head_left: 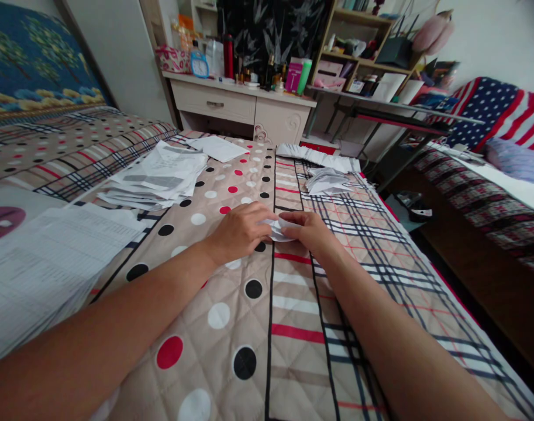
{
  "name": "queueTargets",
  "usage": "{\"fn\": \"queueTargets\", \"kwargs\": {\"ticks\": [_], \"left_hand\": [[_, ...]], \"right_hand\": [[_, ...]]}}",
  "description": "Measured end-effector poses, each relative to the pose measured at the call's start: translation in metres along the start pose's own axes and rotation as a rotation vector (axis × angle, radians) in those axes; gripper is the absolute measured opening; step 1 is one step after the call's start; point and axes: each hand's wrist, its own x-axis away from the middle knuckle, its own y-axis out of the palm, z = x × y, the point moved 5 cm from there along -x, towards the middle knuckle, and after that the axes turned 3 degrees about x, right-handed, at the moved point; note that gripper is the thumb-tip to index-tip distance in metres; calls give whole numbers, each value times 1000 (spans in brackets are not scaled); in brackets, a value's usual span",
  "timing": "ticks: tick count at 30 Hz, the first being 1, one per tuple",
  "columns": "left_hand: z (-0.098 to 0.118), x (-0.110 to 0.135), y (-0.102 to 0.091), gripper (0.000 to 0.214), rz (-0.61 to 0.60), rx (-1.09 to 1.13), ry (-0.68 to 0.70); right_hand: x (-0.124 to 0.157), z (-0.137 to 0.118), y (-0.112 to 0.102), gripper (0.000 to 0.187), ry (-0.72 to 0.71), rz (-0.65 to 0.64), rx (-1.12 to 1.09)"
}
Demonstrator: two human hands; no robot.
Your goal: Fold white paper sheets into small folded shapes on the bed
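A small piece of white paper lies between my two hands over the middle of the patterned bedspread. My left hand is closed at its left side, fingers curled onto the paper. From the right, my right hand pinches the paper's other edge between thumb and fingers. The paper looks folded or curved, though the fingers cover much of it. Just beyond my right hand rests a small pile of folded white papers.
A stack of printed sheets lies at the left, with more printed paper nearer me. A pleated white strip sits at the bed's far edge. Beyond stands a cream dresser; a metal-legged desk is at right.
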Motion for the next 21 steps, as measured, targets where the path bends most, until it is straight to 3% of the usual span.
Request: {"fn": "queueTargets", "kwargs": {"ticks": [7, 11, 16, 21], "left_hand": [[2, 1, -4, 13, 37, 63, 12], [0, 0, -5, 7, 41, 18, -69], [-4, 0, 0, 8, -27, -20, -117], [-13, 0, 6, 7, -23, 27, -194]], "right_hand": [[5, 2, 2, 28, -29, 7, -5], [6, 3, 2, 32, -38, 16, 8], [4, 0, -2, 30, -123, 57, 215], [1, 2, 0, 19, -185, -38, 258]]}}
